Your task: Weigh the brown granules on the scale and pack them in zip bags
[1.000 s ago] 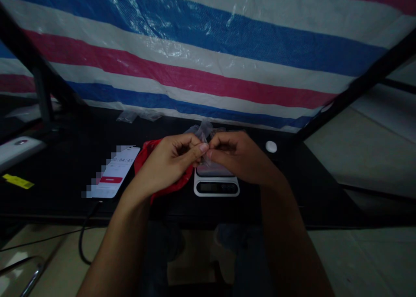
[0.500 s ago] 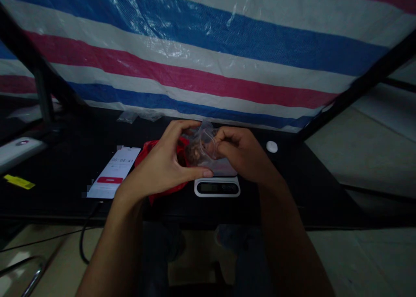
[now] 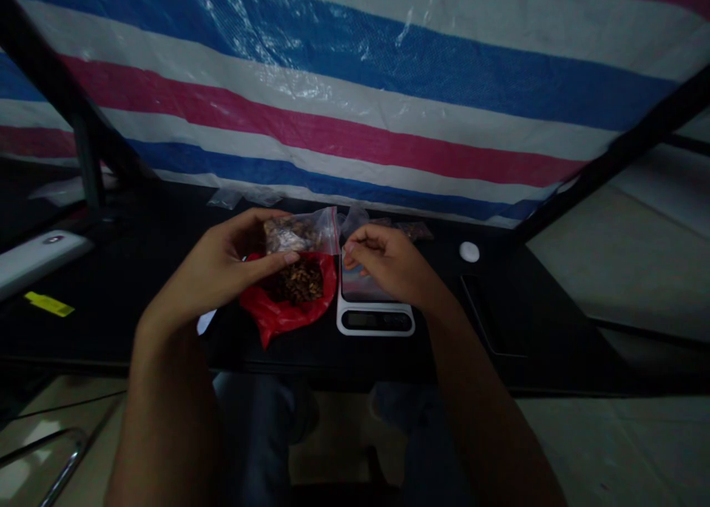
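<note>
My left hand is closed on a clear zip bag filled with brown, dried-looking pieces. Thumb and fingers pinch its left end, while its red-lined zip edge points right. Right below lies an open red plastic bag with loose brown pieces inside. My right hand hovers over a white kitchen scale, fingers curled together close to the zip edge but apart from it. Whether anything small is between those fingertips cannot be made out. The scale's display is too dark to read.
Behind the scale lie more clear bags, some with brown contents. A round white object and a dark phone-like slab are on the right. Empty-looking clear bags lie at the back left, a yellow strip at far left.
My left hand has moved left with the zip bag, which now lies level over the red bag. My right hand has let go of the zip bag's edge. The lit phone is mostly covered.
</note>
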The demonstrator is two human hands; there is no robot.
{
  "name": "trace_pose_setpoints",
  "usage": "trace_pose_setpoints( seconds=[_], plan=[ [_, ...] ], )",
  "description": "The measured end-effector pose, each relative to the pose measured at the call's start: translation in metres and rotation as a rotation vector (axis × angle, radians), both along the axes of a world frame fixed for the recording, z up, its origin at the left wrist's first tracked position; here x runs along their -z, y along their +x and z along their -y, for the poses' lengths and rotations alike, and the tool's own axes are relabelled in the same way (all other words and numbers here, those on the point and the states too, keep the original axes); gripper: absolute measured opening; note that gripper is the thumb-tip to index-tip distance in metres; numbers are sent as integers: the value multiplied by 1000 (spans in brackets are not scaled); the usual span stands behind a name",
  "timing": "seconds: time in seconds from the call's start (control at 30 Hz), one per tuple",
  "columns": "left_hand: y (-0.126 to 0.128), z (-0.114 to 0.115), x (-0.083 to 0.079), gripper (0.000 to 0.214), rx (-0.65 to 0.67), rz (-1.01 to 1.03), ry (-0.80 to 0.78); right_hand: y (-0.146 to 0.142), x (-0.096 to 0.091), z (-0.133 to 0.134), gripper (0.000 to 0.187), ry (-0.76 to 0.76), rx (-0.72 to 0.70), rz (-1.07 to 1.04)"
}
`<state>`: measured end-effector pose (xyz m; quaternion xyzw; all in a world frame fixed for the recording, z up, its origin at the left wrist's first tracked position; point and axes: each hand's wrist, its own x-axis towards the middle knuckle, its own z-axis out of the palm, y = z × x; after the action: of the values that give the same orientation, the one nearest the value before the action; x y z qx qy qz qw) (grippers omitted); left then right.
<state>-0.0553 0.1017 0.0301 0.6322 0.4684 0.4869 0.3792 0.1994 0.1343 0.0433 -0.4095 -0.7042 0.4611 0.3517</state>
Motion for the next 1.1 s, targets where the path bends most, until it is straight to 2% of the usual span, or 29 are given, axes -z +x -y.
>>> trace_pose_setpoints(
  seconds=[0.13, 0.23, 0.33, 0.43, 0.6, 0.7, 0.73, 0.87, 0.93, 1.0, 1.1],
  plan=[
    [-21, 0, 3, 67, -36, -61, -36, 2, 5, -1, 12, 103, 3, 71],
    [-25, 5, -4, 66, -117, -254, -94, 1, 6, 1, 13, 177, 18, 134],
    [-24, 12, -13, 62, -167, -423, -154, -4, 6, 5, 12, 178, 3, 184],
    [-21, 16, -18, 58, -175, -473, -115, -7, 6, 6, 12, 180, -23, 179],
    [-15, 16, -20, 57, -182, -527, -60, -7, 8, 5, 14, 269, 5, 143],
    [-9, 14, -21, 63, -182, -538, -44, -14, 14, 8, 5, 326, 16, 181],
    [-7, 14, -21, 66, -180, -548, -32, -18, 17, 9, 13, 360, 18, 214],
    [0, 13, -23, 68, -172, -577, 22, -39, 31, 14, 73, 490, -21, 387],
    [2, 13, -23, 68, -165, -582, 31, -49, 37, 14, 92, 496, -25, 444],
    [3, 14, -23, 70, -155, -582, 30, -55, 42, 13, 100, 492, -10, 476],
    [4, 14, -23, 73, -154, -578, 27, -59, 47, 12, 99, 494, 6, 496]
  ],
)
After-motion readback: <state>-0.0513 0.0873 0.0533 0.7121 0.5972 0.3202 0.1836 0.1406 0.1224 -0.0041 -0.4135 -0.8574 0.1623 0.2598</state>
